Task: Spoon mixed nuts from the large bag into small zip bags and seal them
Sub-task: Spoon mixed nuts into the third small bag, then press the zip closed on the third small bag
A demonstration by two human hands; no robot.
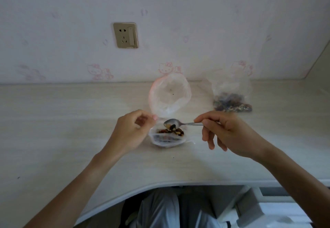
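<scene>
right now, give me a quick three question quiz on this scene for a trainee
1. True or false: the spoon is empty.
2. Which hand holds the spoon: A left, B right?
3. Fill in: the left hand pinches the rim of the ___.

Key:
1. False; nuts sit in its bowl.
2. B, the right hand.
3. Small bag, which is open and already holds some nuts.

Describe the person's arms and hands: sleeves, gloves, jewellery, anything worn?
Both forearms are bare up to the frame edge, with no sleeves in view. The left hand and right hand wear no gloves; no rings, watch or bracelets are visible. Light grey trousers show below the desk edge.
</scene>
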